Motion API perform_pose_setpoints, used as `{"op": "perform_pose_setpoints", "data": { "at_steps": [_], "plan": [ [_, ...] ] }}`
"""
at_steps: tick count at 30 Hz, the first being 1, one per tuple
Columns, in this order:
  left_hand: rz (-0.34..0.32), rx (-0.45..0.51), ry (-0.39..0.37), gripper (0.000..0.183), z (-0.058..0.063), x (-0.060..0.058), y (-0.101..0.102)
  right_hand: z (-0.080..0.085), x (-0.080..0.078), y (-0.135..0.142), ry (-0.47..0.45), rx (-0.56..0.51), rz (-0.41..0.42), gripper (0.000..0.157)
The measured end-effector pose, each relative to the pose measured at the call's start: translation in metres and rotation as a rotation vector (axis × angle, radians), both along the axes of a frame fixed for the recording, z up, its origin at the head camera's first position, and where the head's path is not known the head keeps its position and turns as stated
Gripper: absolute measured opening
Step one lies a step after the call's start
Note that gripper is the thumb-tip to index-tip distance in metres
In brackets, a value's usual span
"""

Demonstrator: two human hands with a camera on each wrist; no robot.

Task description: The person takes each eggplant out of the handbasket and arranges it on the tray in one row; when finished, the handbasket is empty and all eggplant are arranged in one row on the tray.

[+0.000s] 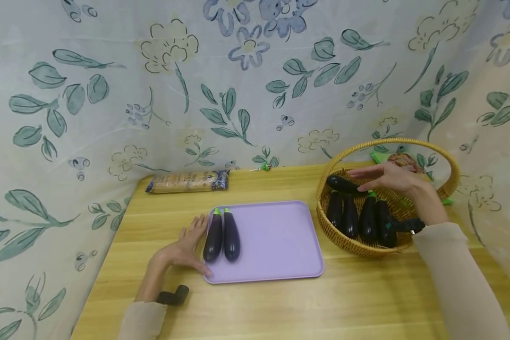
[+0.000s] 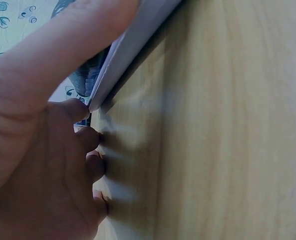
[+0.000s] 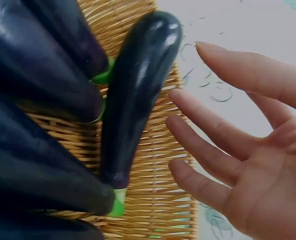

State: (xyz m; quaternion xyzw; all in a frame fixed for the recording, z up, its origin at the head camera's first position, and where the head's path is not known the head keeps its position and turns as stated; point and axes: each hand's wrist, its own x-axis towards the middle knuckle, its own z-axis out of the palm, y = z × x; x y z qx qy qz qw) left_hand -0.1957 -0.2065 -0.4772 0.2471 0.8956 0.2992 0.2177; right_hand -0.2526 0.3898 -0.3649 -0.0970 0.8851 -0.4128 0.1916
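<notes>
Two eggplants, one (image 1: 213, 237) beside the other (image 1: 231, 236), lie along the left side of a lilac tray (image 1: 276, 241), green stems toward the back. My left hand (image 1: 182, 248) rests at the tray's left edge, fingers spread, thumb on the front left corner; the left wrist view shows its fingertips on the wood. My right hand (image 1: 384, 178) is over a wicker basket (image 1: 344, 243), fingers extended and holding nothing. Near its fingertips an eggplant (image 3: 140, 100) lies crosswise at the back of the basket. Several more eggplants (image 1: 368, 219) lie side by side in front of it.
A printed plastic packet (image 1: 187, 182) lies at the back left of the wooden table (image 1: 263, 311). A small green and red item (image 1: 265, 166) is at the back edge. Behind the basket handle (image 1: 391, 140) sits a green and brown package (image 1: 403, 162). Floral cloth (image 1: 246, 94) hangs behind.
</notes>
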Motion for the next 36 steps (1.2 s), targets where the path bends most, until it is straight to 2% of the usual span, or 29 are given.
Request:
{"op": "perform_pose_setpoints", "data": {
  "at_steps": [9, 16, 22, 25, 30, 36],
  "plan": [
    [-0.01, -0.009, 0.003, 0.154, 0.004, -0.001, 0.003, -0.014, -0.016, 0.002, -0.068, -0.048, -0.013, 0.065],
    [0.001, -0.012, 0.003, 0.154, 0.005, 0.0, 0.002, -0.021, -0.028, -0.001, -0.035, 0.014, -0.001, 0.061],
    [0.001, -0.009, 0.008, 0.154, 0.003, -0.001, 0.0, -0.031, -0.039, -0.005, -0.038, -0.011, 0.027, 0.062],
    [0.001, -0.011, 0.004, 0.154, 0.002, 0.0, 0.0, -0.037, -0.043, -0.007, -0.013, 0.009, 0.055, 0.062],
    [-0.005, 0.002, -0.005, 0.154, 0.003, 0.0, 0.001, -0.043, -0.047, -0.01, 0.001, 0.039, 0.083, 0.062],
    [-0.005, 0.024, 0.005, 0.155, -0.001, 0.001, -0.001, -0.043, -0.041, -0.01, 0.053, 0.05, 0.104, 0.059]
  ]
}}
